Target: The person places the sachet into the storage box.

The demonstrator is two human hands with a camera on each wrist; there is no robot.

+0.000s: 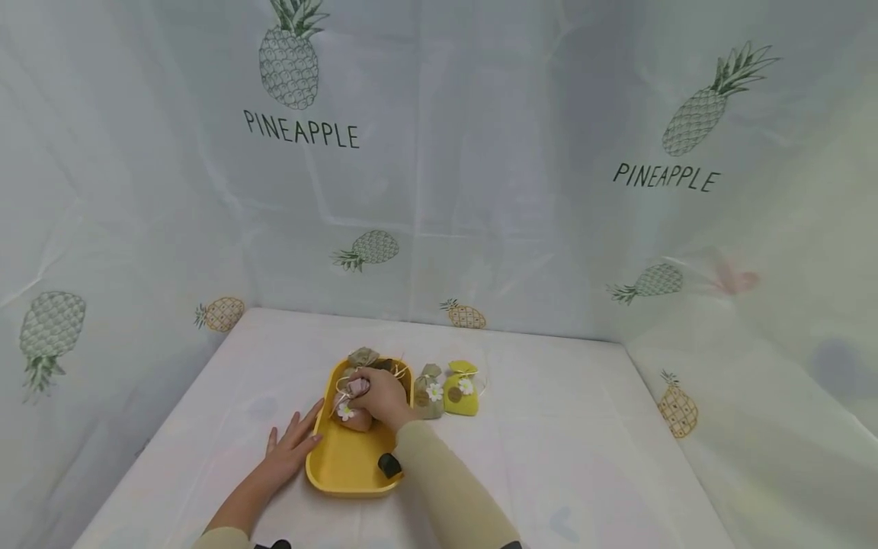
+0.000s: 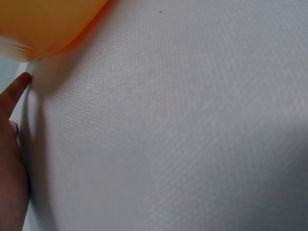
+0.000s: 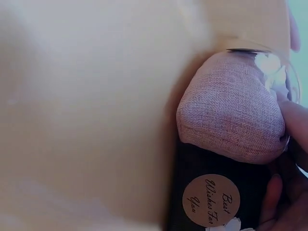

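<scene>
A yellow tray [image 1: 350, 463] with rounded corners stands on the table. Inside it, my right hand [image 1: 382, 393] pinches the gathered neck of a pink cloth pouch [image 1: 358, 419] with a white daisy on it. In the right wrist view, a black pouch [image 3: 211, 197] with a round "Best Wishes For You" label sits right beside the pink pouch. At the tray's left side lies my left hand [image 1: 289, 447], fingers spread and fingertips at the rim. The far end of the tray also holds an olive-grey pouch [image 1: 363, 356], partly hidden by other pouches and my right hand.
Just right of the tray, a grey-green pouch [image 1: 429, 402] and a yellow-green pouch [image 1: 461, 396], both with daisies, lie on the white tabletop [image 1: 562, 427]. A pineapple-print sheet [image 1: 480, 168] hangs behind and along both sides of the table.
</scene>
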